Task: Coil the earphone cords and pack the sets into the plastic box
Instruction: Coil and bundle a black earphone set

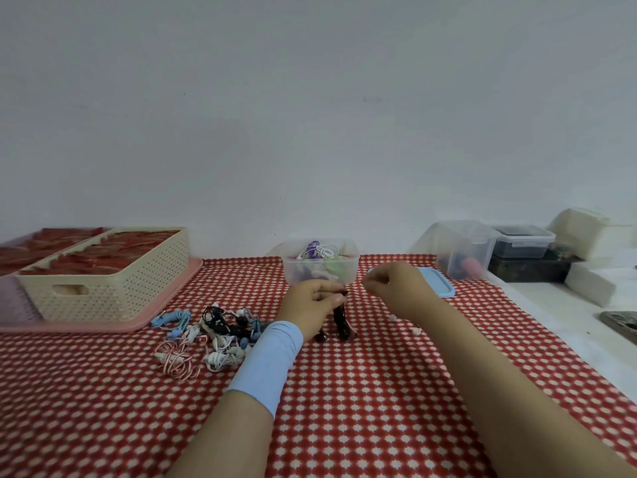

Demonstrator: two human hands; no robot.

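**Dark cord, half coiled, held in front of the box**

Dark, limp earphone cord hangs from my left hand, pinched at its top. My right hand is closed, seemingly on a thin strand. I judge it light and tangle-prone; grip the bundle's middle. The clear plastic box stands just behind.

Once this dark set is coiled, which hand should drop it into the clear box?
Probably the left hand: it already pinches the dark earphone set, directly in front of the open plastic box. The right hand pinches something too small to identify.
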